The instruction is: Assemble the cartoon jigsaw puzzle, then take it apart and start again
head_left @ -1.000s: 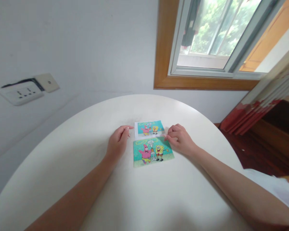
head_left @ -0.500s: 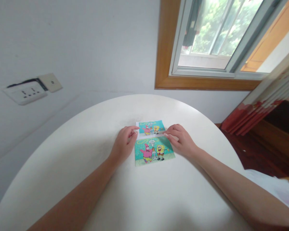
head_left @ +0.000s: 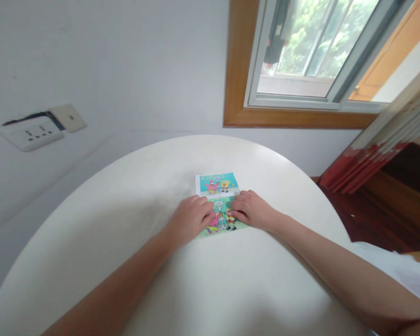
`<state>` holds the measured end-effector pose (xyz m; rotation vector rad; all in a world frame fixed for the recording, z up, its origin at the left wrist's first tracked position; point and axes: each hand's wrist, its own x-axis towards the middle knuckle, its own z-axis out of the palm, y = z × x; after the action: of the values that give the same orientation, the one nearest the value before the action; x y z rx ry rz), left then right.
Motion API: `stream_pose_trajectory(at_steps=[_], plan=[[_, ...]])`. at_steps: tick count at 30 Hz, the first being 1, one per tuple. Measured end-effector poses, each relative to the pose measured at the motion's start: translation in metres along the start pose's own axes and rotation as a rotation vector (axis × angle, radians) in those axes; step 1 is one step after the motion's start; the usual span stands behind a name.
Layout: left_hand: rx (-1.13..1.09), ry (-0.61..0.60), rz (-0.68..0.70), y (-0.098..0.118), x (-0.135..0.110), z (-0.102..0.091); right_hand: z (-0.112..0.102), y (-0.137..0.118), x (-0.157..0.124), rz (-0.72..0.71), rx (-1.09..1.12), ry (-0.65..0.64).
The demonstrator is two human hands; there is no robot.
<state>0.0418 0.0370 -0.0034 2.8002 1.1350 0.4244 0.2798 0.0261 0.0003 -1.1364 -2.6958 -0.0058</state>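
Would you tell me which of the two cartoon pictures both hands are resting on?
The nearer, larger picture, partly covered by the left hand and right hand; the smaller white-bordered picture lies uncovered beyond them.

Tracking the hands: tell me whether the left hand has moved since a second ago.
Yes: the left hand slid right onto the puzzle, farther from the wall socket.
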Motion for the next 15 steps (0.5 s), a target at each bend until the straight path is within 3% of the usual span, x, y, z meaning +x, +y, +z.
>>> stream_pose_trajectory(at_steps=[5, 9, 11, 15], plan=[[-0.217, 0.082, -0.057, -0.005, 0.000, 0.001, -0.001, 0.005, 0.000, -0.030, 0.183, 0.071], [-0.430, 0.314, -0.347, -0.013, 0.000, 0.000, 0.000, 0.011, -0.002, 0.089, 0.303, 0.193], [-0.428, 0.383, -0.435, -0.017, -0.001, -0.002, 0.000, 0.012, -0.003, 0.125, 0.272, 0.199], [-0.292, 0.381, -0.467, -0.021, -0.002, -0.005, -0.003, 0.009, -0.004, 0.123, 0.199, 0.152]])
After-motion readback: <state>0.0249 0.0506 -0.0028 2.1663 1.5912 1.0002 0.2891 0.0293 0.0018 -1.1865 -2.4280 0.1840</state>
